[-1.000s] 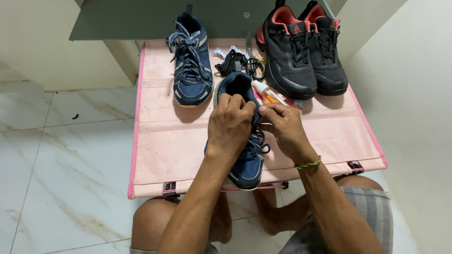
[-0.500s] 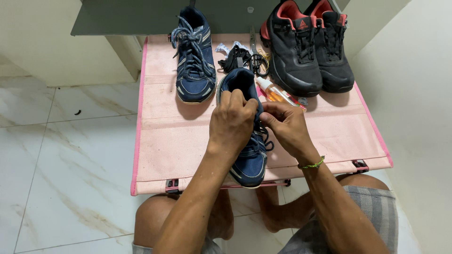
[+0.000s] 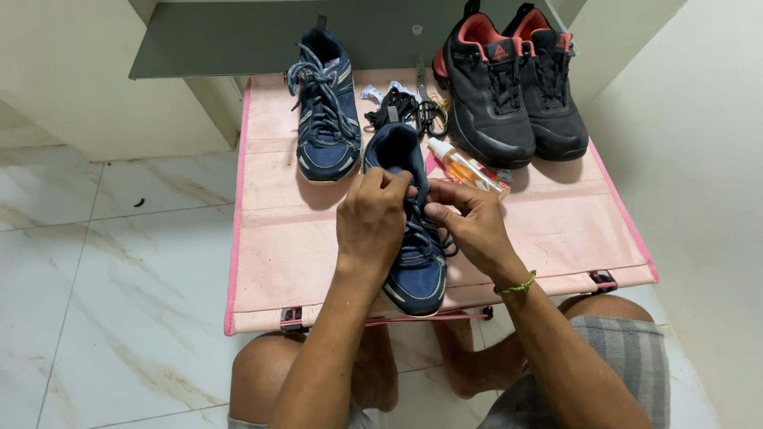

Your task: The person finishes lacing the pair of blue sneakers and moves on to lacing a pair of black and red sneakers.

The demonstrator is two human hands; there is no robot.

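A navy blue sneaker [image 3: 413, 270] lies on a pink folding table [image 3: 270, 238], toe toward me. My left hand [image 3: 372, 218] and my right hand [image 3: 469, 222] meet over its upper part, both pinching the shoe's laces near the tongue. My fingers cover most of the lacing. A green thread band circles my right wrist. A second navy sneaker [image 3: 324, 119] with its laces tied rests at the table's back left.
A pair of black sneakers with red lining [image 3: 513, 87] stands at the back right. A small orange spray bottle [image 3: 467, 168], black scissors [image 3: 425, 111] and loose laces lie mid-table. White marble floor lies to the left, a wall to the right, my knees beneath.
Both hands stay on the laces of the near sneaker with small finger shifts. The view has tilted slightly, so everything sits a little lower in the frame.
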